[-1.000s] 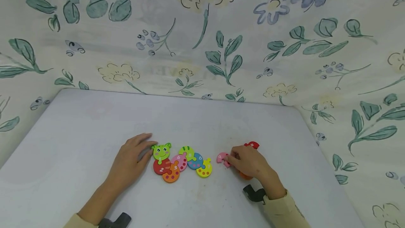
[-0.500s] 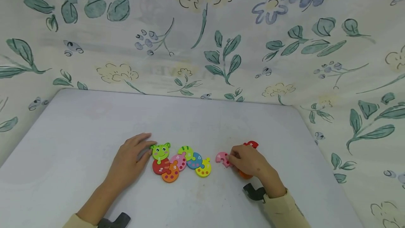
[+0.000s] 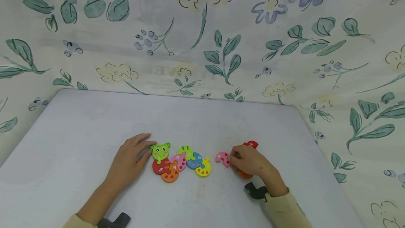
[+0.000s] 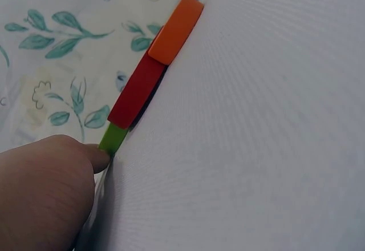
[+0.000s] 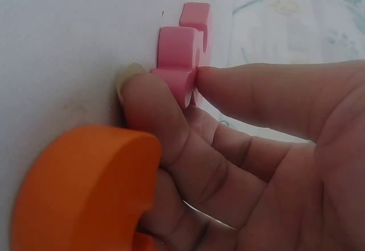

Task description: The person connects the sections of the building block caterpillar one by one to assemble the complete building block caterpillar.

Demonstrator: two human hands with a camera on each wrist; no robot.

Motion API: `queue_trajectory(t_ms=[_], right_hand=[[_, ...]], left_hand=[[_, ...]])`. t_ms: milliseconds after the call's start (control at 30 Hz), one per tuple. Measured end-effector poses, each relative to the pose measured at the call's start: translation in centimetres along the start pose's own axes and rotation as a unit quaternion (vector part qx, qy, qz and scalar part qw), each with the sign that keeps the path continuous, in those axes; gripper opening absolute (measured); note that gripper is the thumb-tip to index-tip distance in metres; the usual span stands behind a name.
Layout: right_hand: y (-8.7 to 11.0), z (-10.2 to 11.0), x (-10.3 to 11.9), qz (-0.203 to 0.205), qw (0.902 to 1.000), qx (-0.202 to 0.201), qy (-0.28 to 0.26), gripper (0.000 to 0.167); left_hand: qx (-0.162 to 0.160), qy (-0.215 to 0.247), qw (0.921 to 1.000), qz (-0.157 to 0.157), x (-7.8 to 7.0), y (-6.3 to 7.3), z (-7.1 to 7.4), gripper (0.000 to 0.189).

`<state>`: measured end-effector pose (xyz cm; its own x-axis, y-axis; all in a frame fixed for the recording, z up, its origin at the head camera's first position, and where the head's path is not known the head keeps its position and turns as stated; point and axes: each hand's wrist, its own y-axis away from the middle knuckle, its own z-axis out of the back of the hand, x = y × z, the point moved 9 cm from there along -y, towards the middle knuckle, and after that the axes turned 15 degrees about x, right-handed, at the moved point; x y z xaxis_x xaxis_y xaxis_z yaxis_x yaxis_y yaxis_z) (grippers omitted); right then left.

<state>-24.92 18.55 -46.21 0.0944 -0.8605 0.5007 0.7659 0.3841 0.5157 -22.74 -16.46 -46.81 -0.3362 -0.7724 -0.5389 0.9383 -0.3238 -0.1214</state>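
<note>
A row of joined caterpillar puzzle pieces (image 3: 159,168) lies flat on the white table, headed by a green smiling face piece (image 3: 160,154). My left hand (image 3: 129,159) rests beside that face, thumb and index fingertips touching its left edge; the left wrist view shows the thumb against the green edge (image 4: 113,140). To the right of the row, apart from its yellow end piece (image 3: 204,170), is a pink puzzle piece (image 3: 222,157) marked 9. My right hand (image 3: 250,161) pinches its right side between thumb and fingers, hiding part of it.
Red (image 3: 252,144) and orange (image 3: 245,175) puzzle pieces lie partly hidden by the right hand; the orange one (image 5: 80,188) sits close to its fingers. Black wrist mounts (image 3: 115,221) show at both sleeves. A floral cloth (image 3: 190,52) hangs behind the table (image 3: 95,126).
The right fingertips have shifted slightly to the right on the pink puzzle piece, uncovering more of it. The view has moved a little; the left hand and the joined row look the same.
</note>
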Motion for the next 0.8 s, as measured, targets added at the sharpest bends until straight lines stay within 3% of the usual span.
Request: queue_trajectory(t_ms=[800], right_hand=[[0.07,0.21,-0.12,0.015,0.9992,0.016,-0.034,0.005]], left_hand=[[0.003,0.004,1.0000,0.001,-0.28,-0.03,0.21,0.033]])
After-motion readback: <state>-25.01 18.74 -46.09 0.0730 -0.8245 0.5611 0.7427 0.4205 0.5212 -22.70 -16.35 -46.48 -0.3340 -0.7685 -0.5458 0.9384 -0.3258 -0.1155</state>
